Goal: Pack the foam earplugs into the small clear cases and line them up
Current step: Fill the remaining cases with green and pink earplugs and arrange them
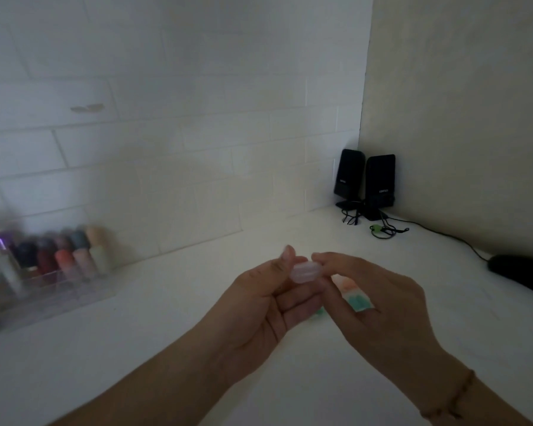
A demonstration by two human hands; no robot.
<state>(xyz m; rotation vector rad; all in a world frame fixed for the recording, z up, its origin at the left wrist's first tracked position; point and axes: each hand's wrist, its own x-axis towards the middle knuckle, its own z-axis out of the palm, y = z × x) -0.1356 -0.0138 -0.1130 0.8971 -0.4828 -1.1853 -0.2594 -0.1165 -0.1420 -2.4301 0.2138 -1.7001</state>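
One small clear case (304, 271) is in view, held up above the white tabletop (166, 302) at mid-scene between two hands; the left hand (259, 305) pinches its left end with thumb and curled fingers, and the right hand (379, 299) pinches its right end with thumb and forefinger, the other fingers loosely bent; whether the case is open or what lies inside it cannot be told through the blur; below the right hand's fingers a few foam earplugs (356, 298) show on the tabletop, orange and teal, their number too blurred to count; a thin bracelet (456, 398) sits on the right wrist; at the far right corner stand two black speakers (365, 182), side by side and touching, with cables trailing right toward one dark object (523, 273) at the edge; at the left, one clear organiser (53, 290) holds about ten coloured bottles in two rows, smeared by motion.
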